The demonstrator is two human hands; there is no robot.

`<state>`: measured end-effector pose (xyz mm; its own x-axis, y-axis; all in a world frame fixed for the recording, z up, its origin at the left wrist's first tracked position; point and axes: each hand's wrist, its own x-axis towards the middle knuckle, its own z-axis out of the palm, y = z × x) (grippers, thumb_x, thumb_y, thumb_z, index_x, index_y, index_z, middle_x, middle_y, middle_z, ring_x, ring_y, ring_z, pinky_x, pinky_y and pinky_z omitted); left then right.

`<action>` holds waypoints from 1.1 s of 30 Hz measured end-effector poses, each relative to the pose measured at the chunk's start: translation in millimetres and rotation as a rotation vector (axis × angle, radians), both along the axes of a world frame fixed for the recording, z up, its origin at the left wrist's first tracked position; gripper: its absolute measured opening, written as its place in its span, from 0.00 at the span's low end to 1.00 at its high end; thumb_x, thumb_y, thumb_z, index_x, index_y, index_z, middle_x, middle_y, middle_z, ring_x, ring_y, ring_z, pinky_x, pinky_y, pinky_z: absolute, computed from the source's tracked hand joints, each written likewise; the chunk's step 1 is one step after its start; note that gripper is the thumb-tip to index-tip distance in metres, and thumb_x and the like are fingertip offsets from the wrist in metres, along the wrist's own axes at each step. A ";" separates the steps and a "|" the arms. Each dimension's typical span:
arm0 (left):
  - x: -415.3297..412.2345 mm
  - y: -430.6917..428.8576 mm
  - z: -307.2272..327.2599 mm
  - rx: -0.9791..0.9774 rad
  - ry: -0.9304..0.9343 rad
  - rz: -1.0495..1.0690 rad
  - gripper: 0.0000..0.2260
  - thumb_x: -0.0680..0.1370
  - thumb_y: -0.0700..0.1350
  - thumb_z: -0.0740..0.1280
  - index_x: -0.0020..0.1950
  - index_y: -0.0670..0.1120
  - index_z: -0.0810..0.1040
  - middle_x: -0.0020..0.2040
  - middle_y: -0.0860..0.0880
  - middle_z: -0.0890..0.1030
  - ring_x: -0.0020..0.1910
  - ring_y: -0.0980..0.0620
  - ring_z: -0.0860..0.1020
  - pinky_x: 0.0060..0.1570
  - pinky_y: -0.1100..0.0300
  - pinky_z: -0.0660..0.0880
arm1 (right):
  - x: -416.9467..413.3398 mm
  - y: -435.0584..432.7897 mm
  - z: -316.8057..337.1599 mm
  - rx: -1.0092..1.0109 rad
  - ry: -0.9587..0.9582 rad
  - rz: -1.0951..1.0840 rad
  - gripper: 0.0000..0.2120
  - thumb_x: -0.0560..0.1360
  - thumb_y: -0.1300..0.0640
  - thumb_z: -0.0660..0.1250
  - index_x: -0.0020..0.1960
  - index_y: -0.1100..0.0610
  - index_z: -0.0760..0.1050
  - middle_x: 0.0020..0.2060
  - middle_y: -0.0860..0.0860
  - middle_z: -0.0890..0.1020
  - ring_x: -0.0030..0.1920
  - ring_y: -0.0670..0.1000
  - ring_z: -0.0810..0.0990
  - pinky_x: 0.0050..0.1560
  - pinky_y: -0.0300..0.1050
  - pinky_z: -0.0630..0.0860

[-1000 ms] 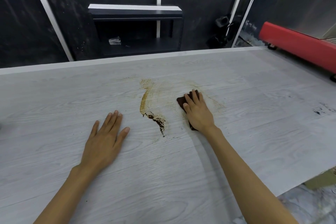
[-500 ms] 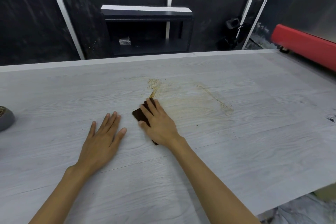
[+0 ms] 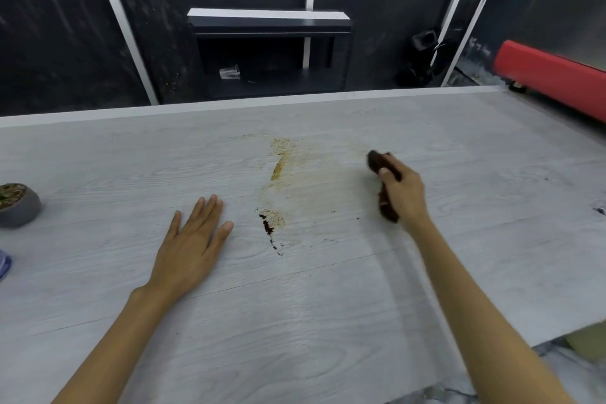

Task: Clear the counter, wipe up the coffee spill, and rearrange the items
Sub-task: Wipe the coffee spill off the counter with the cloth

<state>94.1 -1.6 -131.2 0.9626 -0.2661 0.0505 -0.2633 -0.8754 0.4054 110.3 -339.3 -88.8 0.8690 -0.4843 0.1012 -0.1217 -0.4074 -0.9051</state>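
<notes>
Right hand [image 3: 405, 195] curls round a blurred brown cloth [image 3: 377, 161] — mostly hidden — left hand [image 3: 191, 246] flat, fingers spread

a dark, almost black wall [image 3: 59, 26] fills the background, crossed by slanted and upright white strips [image 3: 119, 23]. against it stands a low black shelf unit [image 3: 269, 52] with a white top edge; a small clear plastic cup [image 3: 230, 71] lies tipped on its lower shelf. to the right, a red padded edge [image 3: 544, 75] runs under a grey metallic panel [image 3: 577, 6]. at the bottom right corner, a patch of marbled grey floor [image 3: 564, 364] shows. light is even and soft.
</notes>
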 end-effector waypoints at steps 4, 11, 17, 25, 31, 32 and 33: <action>0.5 -2.0 -1.0 0.016 -0.024 0.016 0.30 0.75 0.62 0.40 0.75 0.52 0.47 0.75 0.58 0.46 0.73 0.64 0.42 0.73 0.57 0.37 | -13.6 -50.7 -17.2 -0.422 0.175 -0.047 0.19 0.79 0.61 0.55 0.70 0.61 0.64 0.73 0.57 0.63 0.73 0.57 0.60 0.70 0.50 0.58; 1.8 -2.0 -4.3 0.053 -0.039 0.018 0.29 0.76 0.62 0.40 0.75 0.52 0.45 0.76 0.58 0.46 0.73 0.63 0.41 0.73 0.57 0.37 | 9.2 8.7 -30.0 -0.620 0.174 0.164 0.20 0.80 0.61 0.52 0.72 0.62 0.61 0.75 0.57 0.57 0.76 0.56 0.50 0.73 0.50 0.54; 1.7 -2.3 -2.7 0.029 -0.022 0.012 0.30 0.75 0.62 0.40 0.75 0.53 0.45 0.75 0.59 0.45 0.73 0.64 0.41 0.73 0.58 0.37 | 0.9 104.5 -35.4 -0.539 -0.019 0.480 0.20 0.79 0.62 0.55 0.71 0.60 0.64 0.74 0.54 0.60 0.76 0.52 0.52 0.72 0.41 0.48; 9.4 18.2 -0.8 0.049 -0.001 0.110 0.30 0.75 0.61 0.41 0.75 0.50 0.45 0.76 0.56 0.46 0.73 0.62 0.41 0.73 0.57 0.37 | 42.3 31.0 -8.1 -0.085 0.009 0.236 0.18 0.79 0.59 0.57 0.69 0.54 0.68 0.60 0.57 0.78 0.49 0.52 0.78 0.49 0.36 0.72; 9.3 15.3 -3.3 0.079 -0.036 0.132 0.27 0.77 0.58 0.43 0.75 0.50 0.44 0.75 0.58 0.45 0.73 0.62 0.41 0.73 0.58 0.39 | 115.6 -3.4 -30.1 -0.529 0.154 0.240 0.20 0.80 0.60 0.53 0.72 0.61 0.61 0.75 0.56 0.58 0.75 0.55 0.52 0.72 0.50 0.55; 9.3 15.7 -3.6 0.075 -0.042 0.134 0.27 0.77 0.58 0.42 0.75 0.50 0.45 0.74 0.58 0.45 0.73 0.63 0.41 0.73 0.58 0.39 | 127.3 5.1 -31.4 -0.558 0.148 0.274 0.20 0.81 0.60 0.52 0.72 0.61 0.60 0.75 0.56 0.57 0.76 0.55 0.50 0.73 0.51 0.55; 9.0 16.1 -3.5 0.072 -0.048 0.131 0.27 0.77 0.58 0.42 0.75 0.50 0.45 0.74 0.59 0.45 0.73 0.63 0.41 0.73 0.59 0.38 | 137.0 14.9 -31.5 -0.577 0.144 0.311 0.20 0.81 0.59 0.52 0.72 0.61 0.60 0.75 0.55 0.56 0.76 0.55 0.49 0.73 0.52 0.55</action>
